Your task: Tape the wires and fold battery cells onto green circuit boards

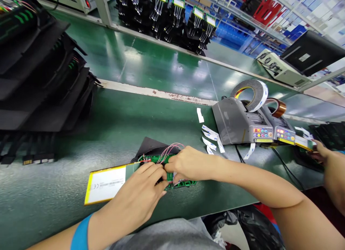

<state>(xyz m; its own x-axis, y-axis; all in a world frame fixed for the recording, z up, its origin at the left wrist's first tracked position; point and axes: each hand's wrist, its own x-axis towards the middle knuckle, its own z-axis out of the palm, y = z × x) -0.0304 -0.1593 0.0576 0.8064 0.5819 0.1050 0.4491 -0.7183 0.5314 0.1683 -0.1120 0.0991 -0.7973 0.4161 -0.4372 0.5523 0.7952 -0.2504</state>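
A green circuit board (185, 184) sits in a black housing (148, 145) on the bench in front of me. My left hand (137, 192) rests over its left part, fingers curled and gripping the board's edge. Reaching in from the right, my right hand (190, 165) has its fingers pinched on the board; what is between the fingertips is hidden. Thin pink wires (172, 147) loop up behind my fingers. A flat white pouch battery (106, 185) with yellow edges lies at the left, partly covered by my left hand and forearm.
Black housings (40, 95) are stacked at the left. Tape dispensers (231, 124) carrying tape rolls (262, 95) stand at the right, beside white tape strips (210, 135). A co-worker's hand (320, 151) holds another battery at far right. Several black units (161, 16) line the back shelf.
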